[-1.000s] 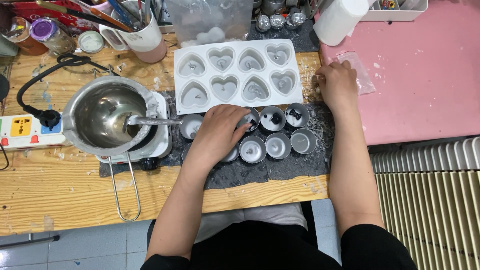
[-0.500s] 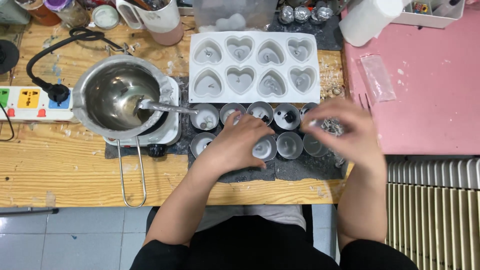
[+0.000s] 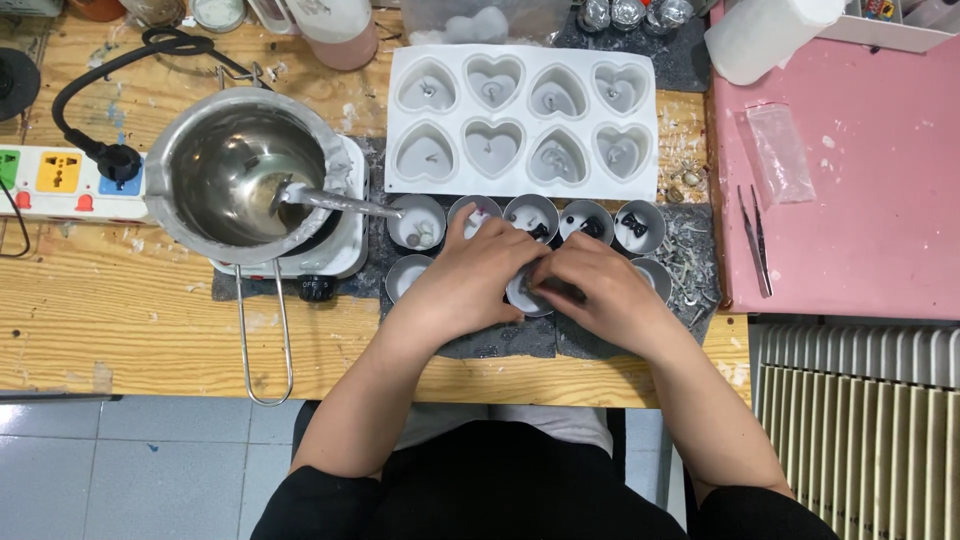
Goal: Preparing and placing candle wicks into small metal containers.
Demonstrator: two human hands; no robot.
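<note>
Landmark: white heart mould — eight heart cavities, lying flat at the back of the wooden tabletop.
Small metal cups: two rows on a dark mat just in front of the heart mould; the back row shows pale wax, and some cups hold small dark pieces.
Left hand: in front of the heart mould, palm down over the cup rows, fingers spread across the near-row cups and reaching toward one cup at the middle.
Right hand: in front of the heart mould's right half, meeting the left hand over the same middle cup.
Grip, left: fingers rest on and around the middle cup; whether they clasp it, I cannot tell.
Grip, right: fingertips pinched narrow at the cup's rim — what is between them is hidden.
Melting pot: left of the heart mould, on a small white hotplate, with a spoon lying across its rim.
Tweezers: right of the heart mould, on the pink surface, beside a clear plastic bag.
Power strip: far left of the heart mould, a black plug in it.
</note>
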